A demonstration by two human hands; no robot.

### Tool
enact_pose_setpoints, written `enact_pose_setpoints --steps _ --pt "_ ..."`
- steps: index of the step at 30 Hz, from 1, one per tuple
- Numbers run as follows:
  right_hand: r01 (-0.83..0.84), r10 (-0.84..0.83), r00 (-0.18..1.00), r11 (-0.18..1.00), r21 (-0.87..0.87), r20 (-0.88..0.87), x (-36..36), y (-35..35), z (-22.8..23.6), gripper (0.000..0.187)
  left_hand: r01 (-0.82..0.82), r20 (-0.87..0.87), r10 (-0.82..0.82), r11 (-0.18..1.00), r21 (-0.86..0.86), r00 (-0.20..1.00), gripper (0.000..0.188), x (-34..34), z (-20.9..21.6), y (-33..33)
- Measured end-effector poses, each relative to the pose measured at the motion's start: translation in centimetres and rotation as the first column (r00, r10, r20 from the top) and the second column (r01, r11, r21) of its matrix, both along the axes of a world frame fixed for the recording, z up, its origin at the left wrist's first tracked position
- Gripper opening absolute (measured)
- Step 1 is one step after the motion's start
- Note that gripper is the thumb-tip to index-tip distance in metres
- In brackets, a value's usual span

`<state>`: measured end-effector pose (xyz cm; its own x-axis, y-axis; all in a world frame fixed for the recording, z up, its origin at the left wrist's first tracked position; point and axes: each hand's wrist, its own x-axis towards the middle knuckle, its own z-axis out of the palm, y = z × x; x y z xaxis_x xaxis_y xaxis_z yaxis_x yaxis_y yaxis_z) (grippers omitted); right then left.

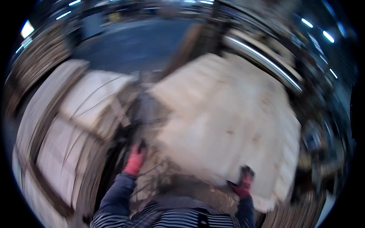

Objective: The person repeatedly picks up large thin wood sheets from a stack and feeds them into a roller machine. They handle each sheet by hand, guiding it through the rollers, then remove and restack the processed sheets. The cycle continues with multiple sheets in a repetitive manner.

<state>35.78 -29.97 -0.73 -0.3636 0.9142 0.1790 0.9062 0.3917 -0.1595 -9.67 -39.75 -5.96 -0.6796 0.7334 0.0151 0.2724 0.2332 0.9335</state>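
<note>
— Start with light; look where?
— Up high. Find white strip lights (328,37) at upper right, others at upper left, plus a bright pale panel (27,29) near the left rim.
— And lower down?
— Look far ahead: see bluish floor (133,47), spread wide, with an upright grey box shape (92,26) toward its far left.
— And off to the right?
— Make out dark clutter (313,140), too blurred to name.
</note>
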Motion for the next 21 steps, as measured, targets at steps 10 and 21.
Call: enact_pose_setpoints --steps 10,21 --pt "-0.754 0.712 0.655 0.599 -0.268 -0.251 -19.4 -13.2 -2.6 0.087 -0.422 0.074 0.474 0.836 -0.352 0.877 0.05 13.1 -4.4 -33.2" --pt "-0.898 0.871 0.111 -0.118 -0.424 -0.478 -29.7 -44.0 -6.9 0.079 -0.837 0.209 0.929 0.368 -0.406 0.307 0.048 22.4 -3.5 -65.1"
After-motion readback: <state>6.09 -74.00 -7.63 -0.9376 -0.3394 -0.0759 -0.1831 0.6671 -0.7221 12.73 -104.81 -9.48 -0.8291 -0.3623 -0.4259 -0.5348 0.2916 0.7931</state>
